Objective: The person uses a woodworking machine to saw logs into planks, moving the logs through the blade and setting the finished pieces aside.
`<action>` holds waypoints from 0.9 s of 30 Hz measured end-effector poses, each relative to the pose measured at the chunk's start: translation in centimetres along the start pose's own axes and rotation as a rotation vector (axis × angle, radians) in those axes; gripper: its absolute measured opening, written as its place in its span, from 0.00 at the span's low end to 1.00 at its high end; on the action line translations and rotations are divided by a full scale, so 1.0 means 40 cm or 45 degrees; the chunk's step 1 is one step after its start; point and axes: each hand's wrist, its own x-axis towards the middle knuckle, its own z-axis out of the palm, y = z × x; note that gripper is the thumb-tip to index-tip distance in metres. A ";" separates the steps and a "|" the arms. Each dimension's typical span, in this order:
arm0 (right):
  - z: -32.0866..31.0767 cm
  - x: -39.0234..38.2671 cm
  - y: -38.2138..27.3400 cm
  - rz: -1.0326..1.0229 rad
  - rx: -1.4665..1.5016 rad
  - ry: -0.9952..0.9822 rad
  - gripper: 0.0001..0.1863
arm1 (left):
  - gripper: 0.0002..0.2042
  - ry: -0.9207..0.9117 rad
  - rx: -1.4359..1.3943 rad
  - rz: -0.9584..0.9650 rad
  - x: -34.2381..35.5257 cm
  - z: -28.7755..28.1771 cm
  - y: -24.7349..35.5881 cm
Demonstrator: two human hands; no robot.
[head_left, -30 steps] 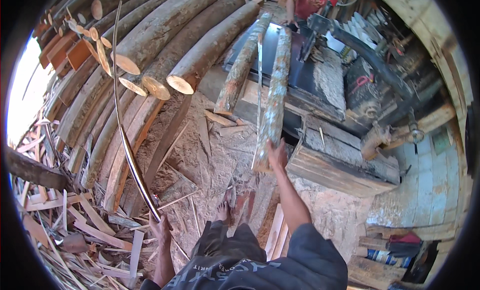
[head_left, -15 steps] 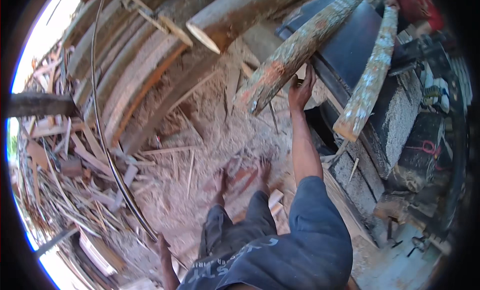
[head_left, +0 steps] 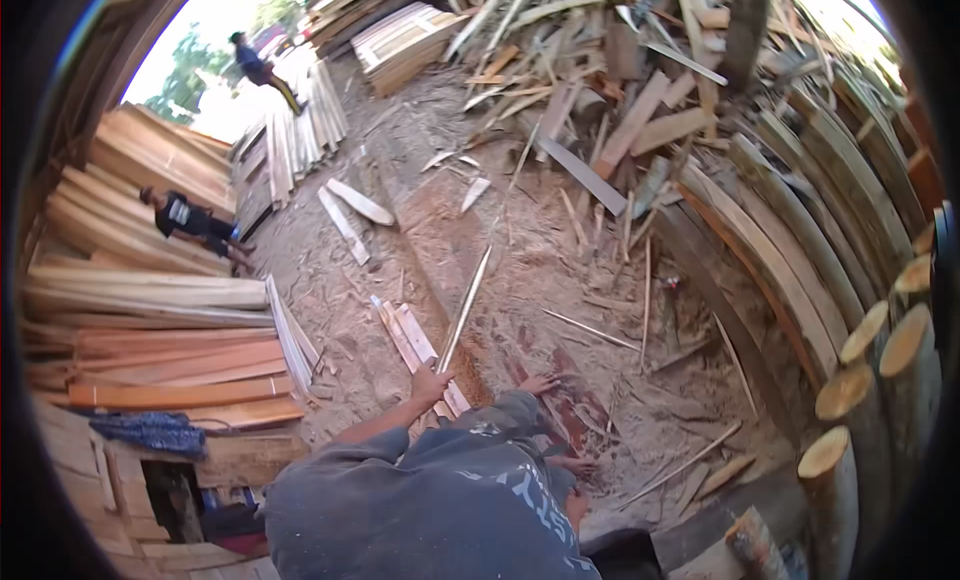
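Note:
My left hand (head_left: 430, 382) is closed around the near end of a long, thin strip (head_left: 466, 308). The strip slants up and away from me over the dusty ground, pale near the hand and narrowing far off. Whether it is wood or metal is hard to tell. Just under that hand lie some short sawn boards (head_left: 418, 345). A bit of skin beside my shirt's lower right edge may be my right hand (head_left: 577, 505). Its fingers do not show, nor anything in them. My bare feet stand on the sawdust just ahead.
Stacked planks (head_left: 180, 365) line the left, where a person (head_left: 185, 220) leans or sits; another person (head_left: 262, 72) stands farther back. Scrap wood (head_left: 640, 120) is heaped ahead. Curved slabs (head_left: 770, 270) and cut logs (head_left: 826, 455) fill the right. A bark-covered log end (head_left: 757, 545) shows below.
My view has swung round to the left, away from the bench and its barked logs. The left hand keeps its hold on the strip. My right hand no longer shows at the log.

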 end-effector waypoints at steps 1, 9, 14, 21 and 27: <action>-0.032 0.037 -0.105 0.336 0.438 -0.080 0.15 | 0.23 0.047 -0.119 -0.108 0.014 -0.014 0.026; -0.297 0.292 -0.544 0.255 0.716 0.101 0.19 | 0.28 1.022 -0.015 -0.216 0.545 -0.511 -0.147; -0.258 0.184 -0.822 0.025 0.765 0.242 0.22 | 0.46 1.122 0.247 -0.320 0.939 -0.813 0.106; -0.029 0.020 -0.646 0.209 0.286 0.331 0.22 | 0.25 -0.788 -0.141 0.046 0.969 0.139 0.321; -0.039 -0.097 -0.430 0.439 0.854 0.933 0.23 | 0.24 -1.989 0.737 0.647 0.020 0.734 0.549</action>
